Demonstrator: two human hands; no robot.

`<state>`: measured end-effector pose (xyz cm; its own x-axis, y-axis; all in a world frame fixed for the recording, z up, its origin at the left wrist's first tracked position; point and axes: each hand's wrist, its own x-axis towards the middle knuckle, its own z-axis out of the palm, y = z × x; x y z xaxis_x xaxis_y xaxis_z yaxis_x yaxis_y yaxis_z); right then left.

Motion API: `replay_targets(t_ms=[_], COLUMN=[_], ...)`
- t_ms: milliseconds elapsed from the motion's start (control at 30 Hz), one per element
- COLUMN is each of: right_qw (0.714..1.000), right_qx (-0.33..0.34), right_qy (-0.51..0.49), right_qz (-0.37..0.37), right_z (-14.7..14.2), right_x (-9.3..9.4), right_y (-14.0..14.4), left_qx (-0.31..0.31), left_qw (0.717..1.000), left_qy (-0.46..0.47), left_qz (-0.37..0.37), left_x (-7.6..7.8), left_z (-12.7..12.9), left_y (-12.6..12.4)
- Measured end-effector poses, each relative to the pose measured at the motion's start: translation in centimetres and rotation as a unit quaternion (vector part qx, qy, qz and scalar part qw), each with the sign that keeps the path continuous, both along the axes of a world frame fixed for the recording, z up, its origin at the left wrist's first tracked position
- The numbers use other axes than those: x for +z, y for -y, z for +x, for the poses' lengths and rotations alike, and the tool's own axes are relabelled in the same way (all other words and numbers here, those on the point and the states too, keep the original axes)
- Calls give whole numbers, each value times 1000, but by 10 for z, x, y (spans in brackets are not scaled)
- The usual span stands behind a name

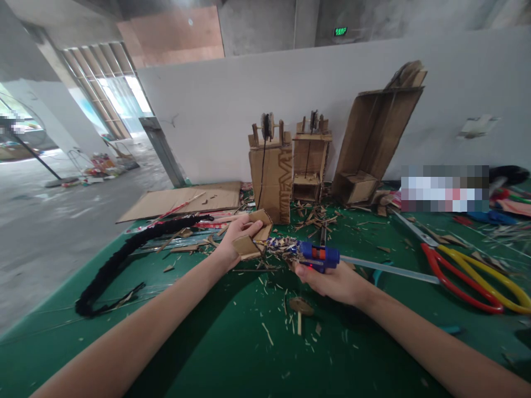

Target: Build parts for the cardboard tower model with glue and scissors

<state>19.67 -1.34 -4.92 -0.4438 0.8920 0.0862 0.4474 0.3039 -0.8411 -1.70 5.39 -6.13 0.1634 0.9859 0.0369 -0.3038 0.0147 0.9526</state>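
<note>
1. Left hand up front, fingers curled over the top of a folded cardboard piece, thumb tucked beneath, pinching it just off the green counter.
2. Right hand wrapped tight around a blue glue gun, fingers closed on the grip from below, a small red light glowing at its underside.
3. The gun's nozzle points left, straight across to the cardboard piece; its tip sits right at the edge beside the left fingers, though whether it touches I cannot tell.
4. A clear glue stick trails out of the gun's back, away from the right fingers.
5. Beyond that stick, well to the right of the right fingers, lie red-and-yellow scissors.
6. Past both sets of fingers stand cardboard towers against the wall, scraps strewn around them.
7. Off to the left of the left fingers, a black fuzzy cord curves over the counter.
</note>
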Motion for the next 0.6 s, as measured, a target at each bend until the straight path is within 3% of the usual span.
replay_targets(t_ms=[167,600], right_qw=[999,999], right_qx=[0,-5], right_qy=[4,-31], right_qz=[-51,-29], right_z=[1,3], right_x=[-1,-9], right_y=[0,-2], left_qx=[10,23], left_qw=[1000,999], left_qy=[-8,-41], left_qz=[-4,-14], left_x=[1,5], left_z=[1,3], left_y=[1,3])
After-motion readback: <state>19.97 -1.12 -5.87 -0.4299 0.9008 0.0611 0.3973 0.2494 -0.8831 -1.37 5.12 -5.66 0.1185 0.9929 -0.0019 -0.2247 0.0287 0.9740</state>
